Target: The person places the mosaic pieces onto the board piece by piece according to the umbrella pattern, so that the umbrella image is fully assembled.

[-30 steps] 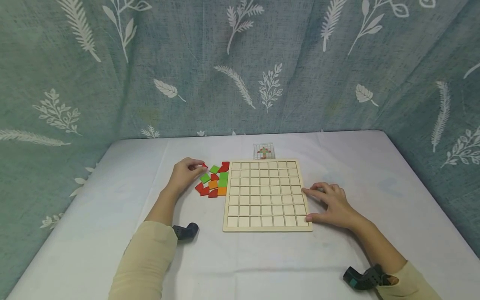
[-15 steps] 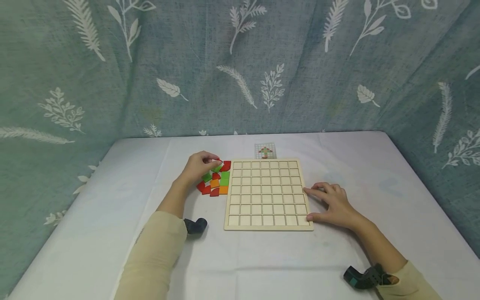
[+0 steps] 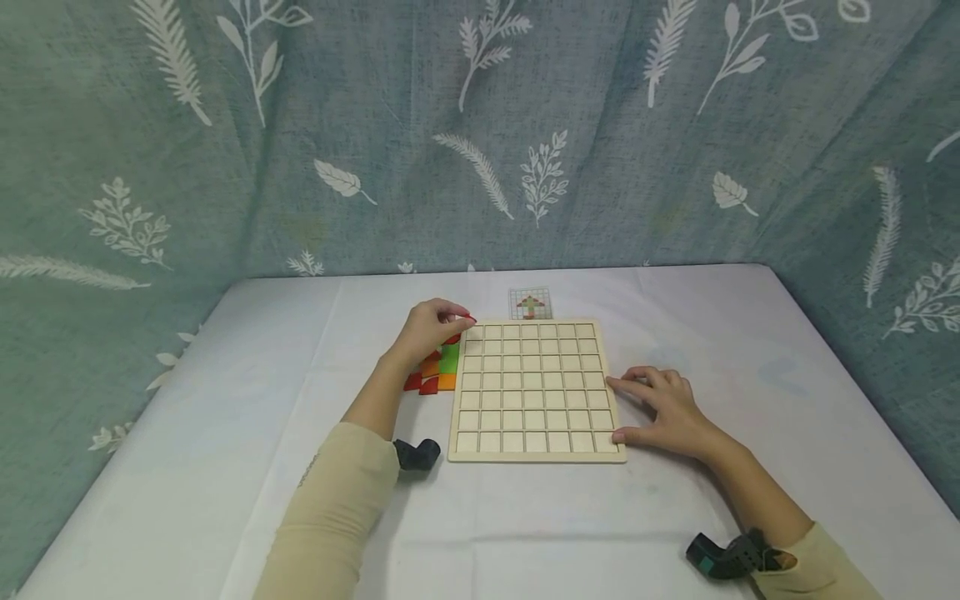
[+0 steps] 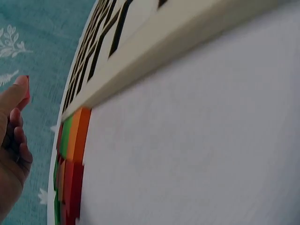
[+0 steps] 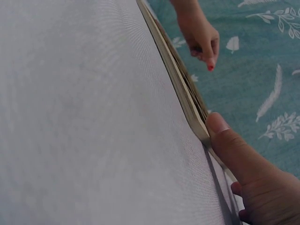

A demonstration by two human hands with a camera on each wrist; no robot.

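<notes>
My left hand (image 3: 423,332) pinches a small red tile (image 4: 26,93) between thumb and fingers, above the far left corner of a wooden grid board (image 3: 532,381). The tile's exact outline is mostly hidden by the fingertips. Beneath and behind that hand, loose tiles lie along the board's left side: a green tile (image 3: 449,358), an orange tile (image 3: 447,382), a red tile (image 3: 429,387) and others partly covered. At the board's right edge rests my right hand (image 3: 663,414). Its thumb and forefinger touch the rim, with the thumb close to the near corner. The grid cells hold no tiles.
A small gridded picture card (image 3: 529,303) with a green, red and orange pattern lies just beyond the board's far edge. White cloth (image 3: 540,533) covers the table. A leaf-printed blue-green curtain (image 3: 405,125) stands behind it.
My left hand has carried the red tile rightwards, from left of the loose tiles across them to the board's far left corner. My right hand has stayed at the right edge.
</notes>
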